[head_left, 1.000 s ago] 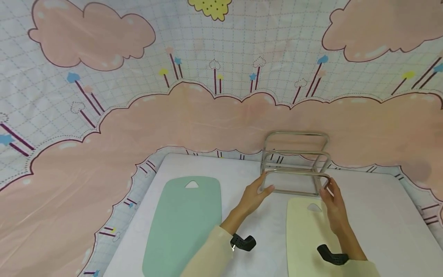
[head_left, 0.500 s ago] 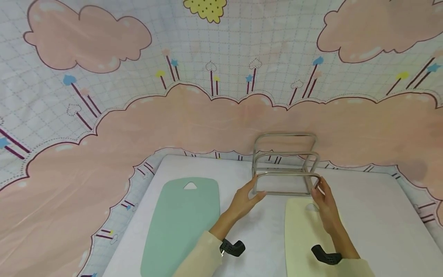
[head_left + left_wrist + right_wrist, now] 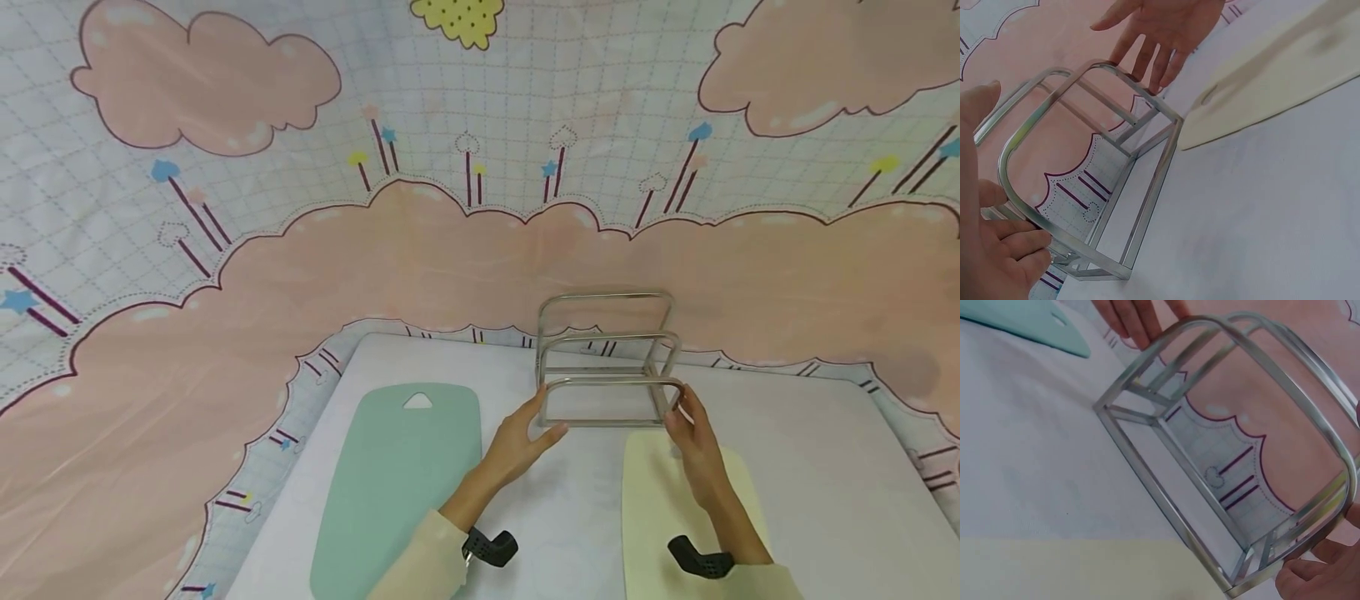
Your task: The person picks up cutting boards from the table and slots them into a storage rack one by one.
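A silver metal rack (image 3: 611,381) with three upright hoops stands near the far edge of the white table, between both hands. My left hand (image 3: 517,442) rests against its left side, thumb stretched apart from the fingers. On the other side, my right hand (image 3: 697,450) touches the rack near the front hoop. In the left wrist view the right hand's fingers (image 3: 1141,59) are extended along the rack's side. The right wrist view shows left fingers (image 3: 1138,322) lying straight against the frame. Below the right forearm lies a pale yellow cutting board (image 3: 652,517).
A larger mint green cutting board (image 3: 397,492) lies flat on the left, partly under the left sleeve. The white table (image 3: 840,467) extends to the right. A patterned cloth (image 3: 375,267) with pink clouds hangs behind the table.
The rack has shifted left along the table, with both hands moving along at its sides. It now stands farther left relative to the yellow board. Both boards have stayed put.
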A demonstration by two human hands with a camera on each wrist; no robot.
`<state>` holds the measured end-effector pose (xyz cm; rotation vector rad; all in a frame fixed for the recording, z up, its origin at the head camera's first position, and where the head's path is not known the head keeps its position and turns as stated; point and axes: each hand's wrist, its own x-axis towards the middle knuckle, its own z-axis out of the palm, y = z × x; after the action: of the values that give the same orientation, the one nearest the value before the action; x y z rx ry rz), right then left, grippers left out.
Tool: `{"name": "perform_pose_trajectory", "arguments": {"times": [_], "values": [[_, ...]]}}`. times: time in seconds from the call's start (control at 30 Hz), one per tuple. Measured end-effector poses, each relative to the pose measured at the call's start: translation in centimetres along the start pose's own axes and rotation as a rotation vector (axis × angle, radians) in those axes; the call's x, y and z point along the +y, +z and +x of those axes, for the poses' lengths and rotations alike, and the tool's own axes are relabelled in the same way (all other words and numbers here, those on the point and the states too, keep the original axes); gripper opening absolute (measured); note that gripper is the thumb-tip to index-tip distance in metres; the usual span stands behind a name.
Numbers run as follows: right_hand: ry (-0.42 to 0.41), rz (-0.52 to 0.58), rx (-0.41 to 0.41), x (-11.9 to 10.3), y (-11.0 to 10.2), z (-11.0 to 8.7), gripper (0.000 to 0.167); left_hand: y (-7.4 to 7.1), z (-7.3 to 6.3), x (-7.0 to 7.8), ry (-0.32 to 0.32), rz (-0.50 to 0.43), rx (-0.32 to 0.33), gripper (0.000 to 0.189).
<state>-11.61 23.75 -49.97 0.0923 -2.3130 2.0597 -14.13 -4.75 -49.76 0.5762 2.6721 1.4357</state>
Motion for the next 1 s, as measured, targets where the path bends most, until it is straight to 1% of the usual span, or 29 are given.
{"name": "perform_pose_trajectory", "arguments": {"times": [0.17,0.3,0.5,0.63,0.77,0.87,1.0], "values": [[-0.016,-0.015,0.003,0.0,0.5,0.1,0.065,-0.4,-0.5,-0.2,0.013,-0.004,0.015,0.076],[-0.022,-0.018,-0.015,-0.1,0.9,0.0,0.065,-0.7,-1.0,-0.4,0.019,0.003,0.026,0.076],[-0.040,-0.023,-0.039,-0.1,1.5,-0.4,0.065,-1.1,-1.8,-0.6,0.007,0.014,0.028,0.075],[-0.060,-0.010,-0.056,-0.1,2.0,-0.4,0.065,-1.4,-2.3,-0.7,0.006,0.021,0.042,0.075],[-0.076,-0.030,-0.065,-0.2,2.1,-0.4,0.065,-1.6,-2.6,-0.9,0.008,0.019,0.043,0.075],[-0.075,-0.049,-0.072,-0.3,2.1,-0.5,0.065,-1.7,-2.7,-1.0,0.008,0.015,0.046,0.075],[-0.052,-0.055,-0.080,-0.4,2.4,-0.6,0.065,-1.9,-3.0,-1.1,0.008,0.002,0.051,0.075]]}}
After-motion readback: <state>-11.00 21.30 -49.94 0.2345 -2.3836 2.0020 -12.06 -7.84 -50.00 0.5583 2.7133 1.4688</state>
